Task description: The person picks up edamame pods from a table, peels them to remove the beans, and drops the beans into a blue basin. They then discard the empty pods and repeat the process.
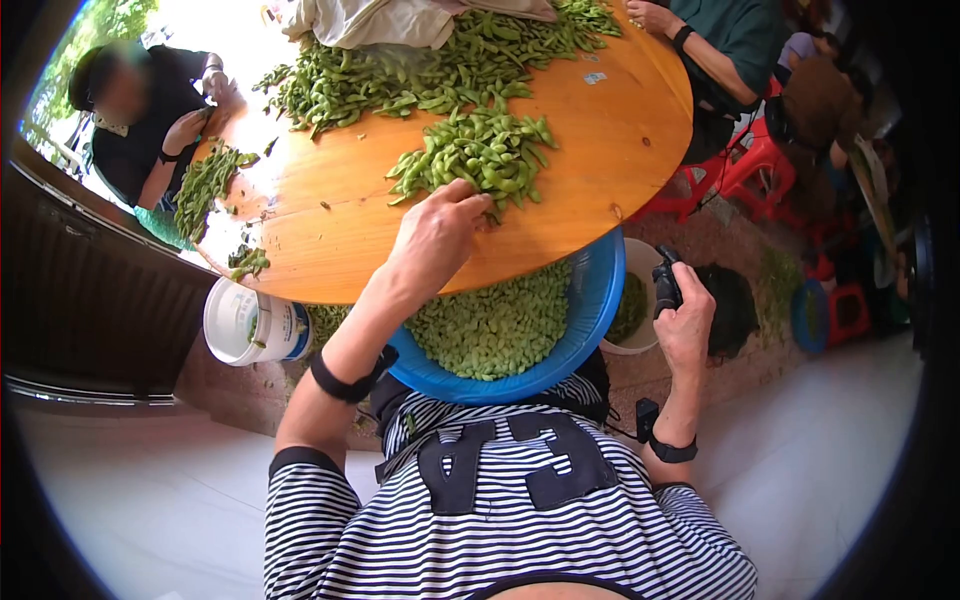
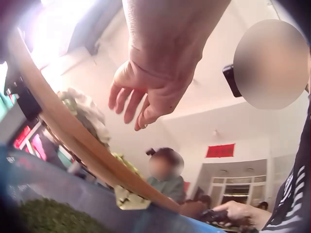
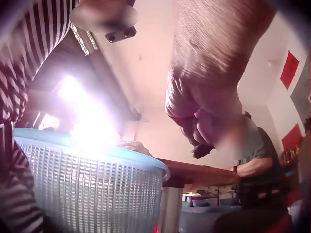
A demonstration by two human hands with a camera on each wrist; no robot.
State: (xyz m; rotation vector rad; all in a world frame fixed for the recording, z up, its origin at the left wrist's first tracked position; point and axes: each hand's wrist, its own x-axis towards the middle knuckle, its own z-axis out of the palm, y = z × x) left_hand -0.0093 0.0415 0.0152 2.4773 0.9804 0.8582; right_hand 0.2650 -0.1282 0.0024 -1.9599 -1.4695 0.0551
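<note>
My left hand [image 1: 440, 235] reaches over the table, fingertips at the near edge of a small heap of green bean pods [image 1: 470, 150]. In the left wrist view its fingers [image 2: 130, 104] hang loosely bent. My right hand [image 1: 685, 325] is held past the table's front edge and grips a small black object [image 1: 666, 278], whose exact kind I cannot tell. Below the table edge, a blue plastic basket [image 1: 600, 315] stands against my lap, holding shelled green beans [image 1: 490, 320]. The right wrist view shows the basket's slotted wall [image 3: 97, 189].
A larger pod pile [image 1: 400, 85] covers the back of the wooden table [image 1: 330, 240], partly under a pale cloth [image 1: 375, 22]. Two people sit at the left and right sides. White buckets [image 1: 235, 325] flank the basket. Red stools [image 1: 755, 170] stand at right.
</note>
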